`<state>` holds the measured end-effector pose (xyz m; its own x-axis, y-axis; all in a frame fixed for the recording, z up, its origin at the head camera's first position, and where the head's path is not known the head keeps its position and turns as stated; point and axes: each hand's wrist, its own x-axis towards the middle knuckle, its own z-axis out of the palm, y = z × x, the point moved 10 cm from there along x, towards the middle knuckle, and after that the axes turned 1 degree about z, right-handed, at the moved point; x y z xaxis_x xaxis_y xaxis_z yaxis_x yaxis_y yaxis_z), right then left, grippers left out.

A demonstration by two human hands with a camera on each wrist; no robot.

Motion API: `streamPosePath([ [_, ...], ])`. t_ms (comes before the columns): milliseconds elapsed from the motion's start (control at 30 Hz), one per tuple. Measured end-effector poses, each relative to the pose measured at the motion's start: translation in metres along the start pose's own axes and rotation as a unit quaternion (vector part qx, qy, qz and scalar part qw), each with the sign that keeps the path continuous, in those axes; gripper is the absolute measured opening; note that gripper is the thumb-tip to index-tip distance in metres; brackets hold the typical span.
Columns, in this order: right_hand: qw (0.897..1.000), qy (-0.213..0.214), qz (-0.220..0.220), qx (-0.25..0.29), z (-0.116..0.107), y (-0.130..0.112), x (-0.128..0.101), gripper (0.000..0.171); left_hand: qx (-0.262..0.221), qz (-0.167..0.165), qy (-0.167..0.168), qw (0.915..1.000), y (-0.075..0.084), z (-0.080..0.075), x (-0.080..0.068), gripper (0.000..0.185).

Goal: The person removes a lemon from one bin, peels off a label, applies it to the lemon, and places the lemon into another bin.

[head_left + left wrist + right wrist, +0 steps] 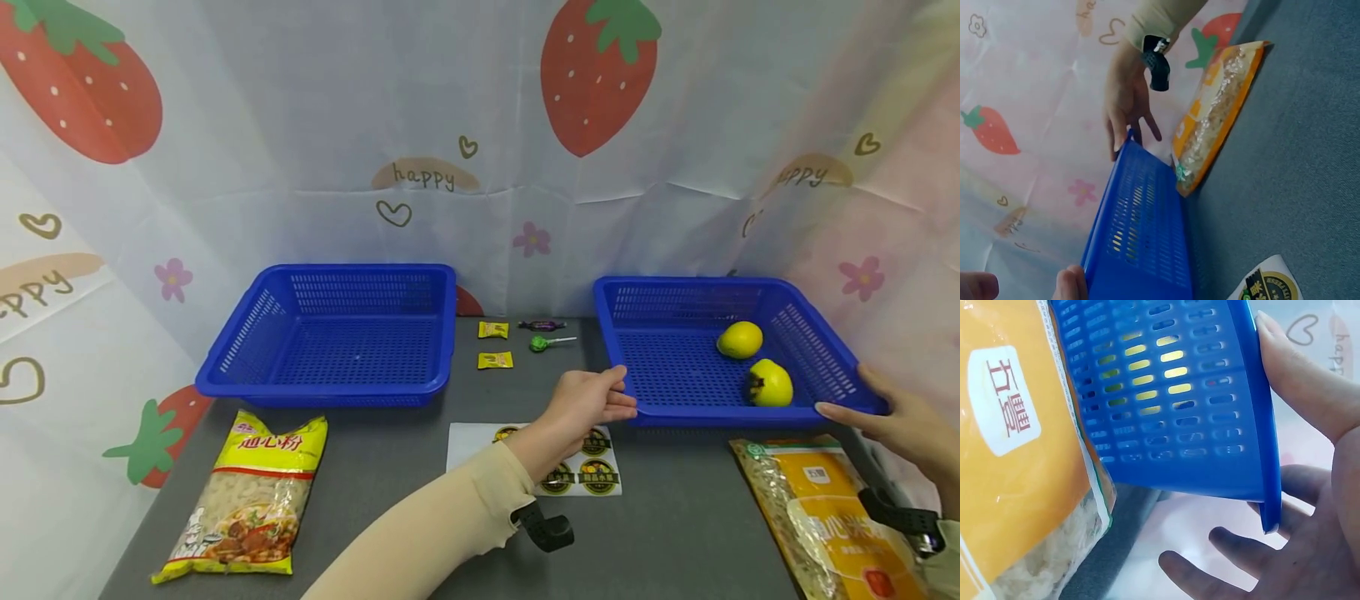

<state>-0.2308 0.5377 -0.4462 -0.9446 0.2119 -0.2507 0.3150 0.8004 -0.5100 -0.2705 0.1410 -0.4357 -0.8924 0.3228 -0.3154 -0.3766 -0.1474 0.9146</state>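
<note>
Head view: right blue basket (675,367) sits on the counter (675,533) at right of centre and contains two yellow fruits (740,339), one behind the other near its right wall. Left hand (588,400) grips the near-left corner of the rim, thumb on top, fingers curled under. Right hand (896,421) grips the near-right corner; the right wrist view shows the thumb over the rim, fingers spread below.

Left blue basket (337,337), at left of centre, holds nothing visible. Between the baskets lie two yellow sachets (493,330), a wrapped candy (542,325) and a green lollipop (542,342). A pasta bag (247,492) occupies the lower left; an orange bag (825,517) the lower right.
</note>
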Motion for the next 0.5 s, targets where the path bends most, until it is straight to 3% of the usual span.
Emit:
streamPosePath([
  [167,1.0,0.0,-0.01,-0.004,-0.003,-0.004,-0.002,0.112,0.006,0.001,-0.034,0.9994,-0.001,-0.005,-0.006,0.04],
  [267,0.998,0.044,-0.04,-0.024,-0.013,-0.016,-0.005,0.113,0.011,0.011,-0.053,0.9985,0.001,-0.011,-0.01,0.039],
  [400,0.987,0.115,-0.095,-0.053,-0.026,-0.043,-0.016,0.109,0.042,0.036,-0.076,0.9955,0.01,-0.025,-0.019,0.039],
  [500,0.983,0.122,-0.125,-0.057,-0.026,-0.066,-0.023,0.104,0.073,0.059,-0.087,0.9918,0.018,-0.044,-0.028,0.04],
])
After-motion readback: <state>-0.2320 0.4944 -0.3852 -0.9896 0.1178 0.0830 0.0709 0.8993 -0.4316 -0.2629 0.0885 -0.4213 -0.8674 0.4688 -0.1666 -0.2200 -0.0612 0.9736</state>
